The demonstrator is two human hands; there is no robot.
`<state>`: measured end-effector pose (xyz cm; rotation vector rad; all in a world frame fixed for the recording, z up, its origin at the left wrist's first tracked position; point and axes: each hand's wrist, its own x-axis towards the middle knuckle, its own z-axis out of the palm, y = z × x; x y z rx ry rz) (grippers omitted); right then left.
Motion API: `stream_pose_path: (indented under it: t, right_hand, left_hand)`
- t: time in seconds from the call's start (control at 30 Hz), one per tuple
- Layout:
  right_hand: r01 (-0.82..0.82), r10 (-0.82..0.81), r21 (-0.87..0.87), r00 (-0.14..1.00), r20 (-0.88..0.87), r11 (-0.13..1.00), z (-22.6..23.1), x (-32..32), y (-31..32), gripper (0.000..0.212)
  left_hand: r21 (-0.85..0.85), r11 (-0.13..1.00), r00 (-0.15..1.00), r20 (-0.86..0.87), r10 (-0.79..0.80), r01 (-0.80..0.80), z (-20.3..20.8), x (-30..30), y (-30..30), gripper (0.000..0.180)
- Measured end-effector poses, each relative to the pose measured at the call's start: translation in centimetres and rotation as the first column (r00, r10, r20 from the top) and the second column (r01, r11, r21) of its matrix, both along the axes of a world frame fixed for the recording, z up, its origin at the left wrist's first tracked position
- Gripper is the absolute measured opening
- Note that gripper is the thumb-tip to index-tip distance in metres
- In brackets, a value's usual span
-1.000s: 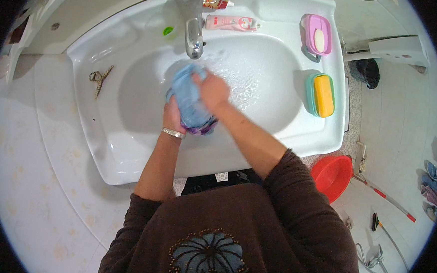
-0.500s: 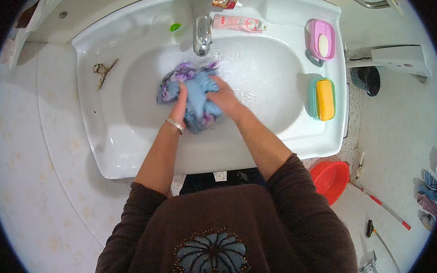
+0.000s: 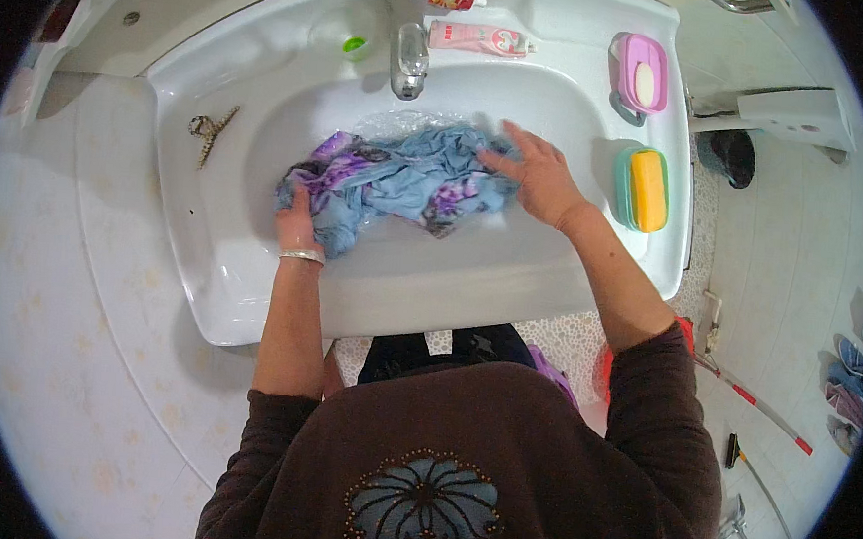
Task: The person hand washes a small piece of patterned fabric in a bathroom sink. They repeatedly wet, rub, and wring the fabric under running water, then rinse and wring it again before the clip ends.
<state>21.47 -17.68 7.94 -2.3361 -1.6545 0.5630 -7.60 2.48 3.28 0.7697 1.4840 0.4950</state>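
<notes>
A wet light-blue cloth with purple and dark floral patches [image 3: 397, 180] lies stretched out and crumpled across the sink basin, beneath the faucet [image 3: 407, 65]. My left hand [image 3: 298, 224], with a silver bracelet at its wrist, grips the cloth's left end; its thumb shows on top while its other fingers are hidden by the fabric. At the opposite end, my right hand [image 3: 548, 181] is open, fingers spread, with the thumb side touching the cloth's edge. Water splashes behind the fabric, under the spout.
On the white sink [image 3: 236, 307] rim sit a claw hair clip [image 3: 208, 135], a pink tube [image 3: 477, 39], a pink soap dish [image 3: 644, 70] and a teal dish holding a yellow bar [image 3: 647, 191]. A red basin [image 3: 682, 334] is partly behind my right arm.
The bunched cloth has been spread out sideways. My left hand has moved left, and my right hand has moved right with its fingers opened.
</notes>
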Motion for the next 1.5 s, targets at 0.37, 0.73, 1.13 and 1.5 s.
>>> stream_pose_path:
  t: [0.37,0.73,1.13,1.5]
  right_hand:
    - [0.411,-0.191,-0.138,0.090,-0.977,0.901,-4.5,-11.5,8.0,0.058]
    - [0.258,-0.284,0.300,0.958,0.047,0.918,-4.6,-4.7,7.6,0.024]
    - [0.543,-0.422,-0.163,0.395,-0.816,0.824,-11.0,-8.3,7.0,0.054]
    - [0.528,-0.543,-0.158,0.738,-0.400,0.834,-2.9,-8.0,9.9,0.035]
  left_hand:
    - [-0.291,0.915,0.875,0.469,-0.118,0.279,-1.1,5.2,-2.0,0.057]
    - [-0.155,0.983,0.852,0.524,0.002,0.094,0.3,4.3,-4.3,0.036]
    - [-0.180,0.954,0.960,0.191,-0.206,0.241,-0.9,6.6,-3.7,0.067]
    - [-0.106,0.946,0.909,0.325,-0.260,0.308,2.5,5.8,-5.8,0.047]
